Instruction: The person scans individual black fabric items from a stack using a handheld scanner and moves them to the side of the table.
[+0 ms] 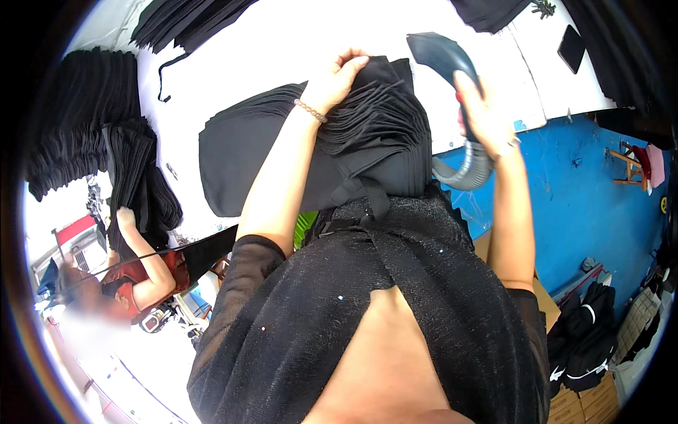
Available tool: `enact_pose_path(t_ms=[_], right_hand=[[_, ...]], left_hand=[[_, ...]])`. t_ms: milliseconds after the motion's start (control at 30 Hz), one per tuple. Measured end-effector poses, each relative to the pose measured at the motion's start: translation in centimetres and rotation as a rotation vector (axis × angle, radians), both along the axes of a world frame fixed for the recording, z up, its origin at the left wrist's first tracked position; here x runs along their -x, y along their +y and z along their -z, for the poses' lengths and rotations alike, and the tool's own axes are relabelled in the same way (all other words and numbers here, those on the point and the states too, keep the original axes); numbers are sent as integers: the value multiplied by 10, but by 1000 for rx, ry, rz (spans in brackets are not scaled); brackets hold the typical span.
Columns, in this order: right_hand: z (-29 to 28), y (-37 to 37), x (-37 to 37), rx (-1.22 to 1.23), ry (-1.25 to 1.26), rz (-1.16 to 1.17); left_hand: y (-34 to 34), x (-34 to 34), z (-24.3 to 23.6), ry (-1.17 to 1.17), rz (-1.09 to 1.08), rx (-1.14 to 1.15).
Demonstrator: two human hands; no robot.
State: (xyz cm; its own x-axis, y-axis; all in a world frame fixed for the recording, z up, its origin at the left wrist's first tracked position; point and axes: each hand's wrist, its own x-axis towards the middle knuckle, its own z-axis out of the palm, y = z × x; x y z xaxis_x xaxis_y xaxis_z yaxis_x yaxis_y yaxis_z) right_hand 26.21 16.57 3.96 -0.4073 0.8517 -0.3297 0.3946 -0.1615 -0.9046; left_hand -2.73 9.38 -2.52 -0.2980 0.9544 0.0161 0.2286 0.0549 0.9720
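A thick stack of folded black fabric pieces lies on the white table at its near edge, its upper layers fanned and rippled. My left hand, with a beaded bracelet, pinches the top layers at the stack's far corner, thumb on top. My right hand grips a dark curved hand tool with a grey corrugated hose hanging from it, held up to the right of the stack. A black fabric strap hangs over the stack's near edge.
More black fabric piles line the table's left and far edges; a phone lies at the right. A co-worker's arm reaches up to a pile at lower left. Beyond the near edge are a blue floor, a wooden stool and cardboard boxes.
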Motion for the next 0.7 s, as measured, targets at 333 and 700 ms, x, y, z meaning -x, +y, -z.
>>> enact_pose_path(t_ms=[333, 700], right_hand=[[-10, -4, 7, 183, 114, 25], [-11, 1, 30, -46, 29, -138]], left_hand=[[8, -5, -12, 177, 129, 170], [-55, 4, -31, 652, 566, -293]])
